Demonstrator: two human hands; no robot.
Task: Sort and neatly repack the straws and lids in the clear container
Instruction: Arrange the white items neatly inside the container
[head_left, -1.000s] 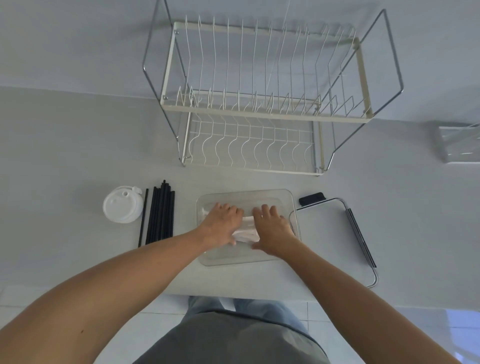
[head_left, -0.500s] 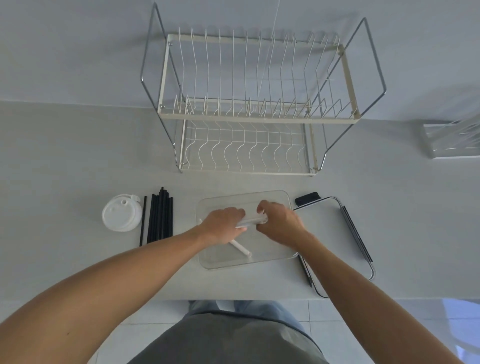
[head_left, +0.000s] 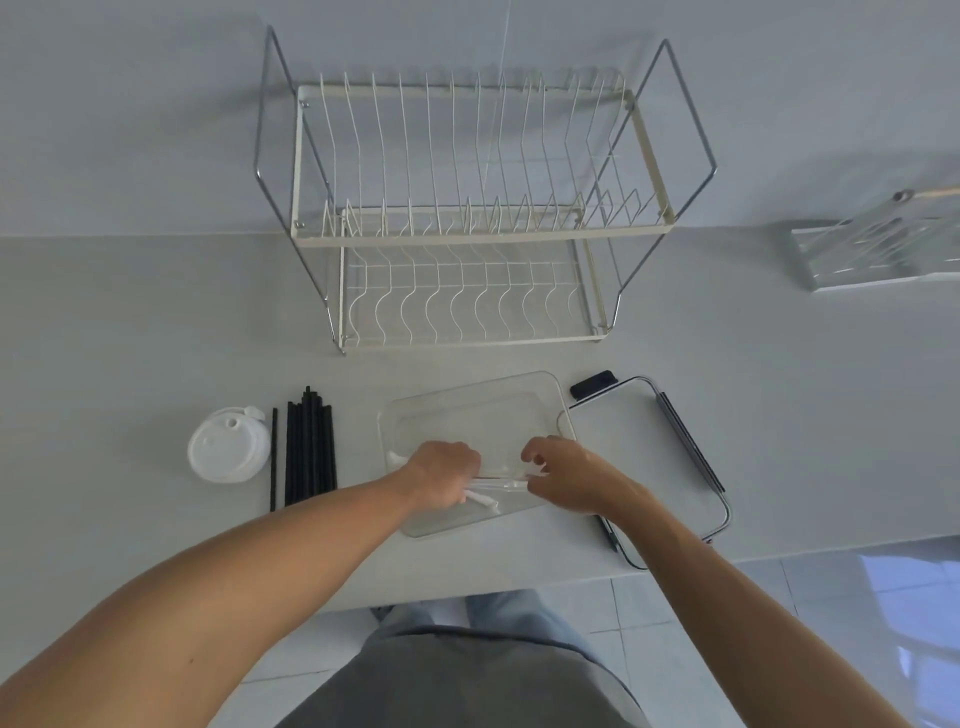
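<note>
Pale counter (head_left: 156, 322) carries the clear container (head_left: 470, 410), over whose near edge both hands meet — left hand (head_left: 441, 475) closed on white straws (head_left: 483, 500), right hand (head_left: 569, 480) pinching their right ends — black straws (head_left: 309, 447) and white lid (head_left: 228, 447) lying left.

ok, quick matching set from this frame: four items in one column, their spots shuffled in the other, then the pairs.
Items:
1. black straws
2. white lids
3. clear container
4. dish rack

Places:
A. far left on the counter
B. at the back by the wall
C. between the lids and the container
D. under both hands

Pairs: 1-C, 2-A, 3-D, 4-B
</note>
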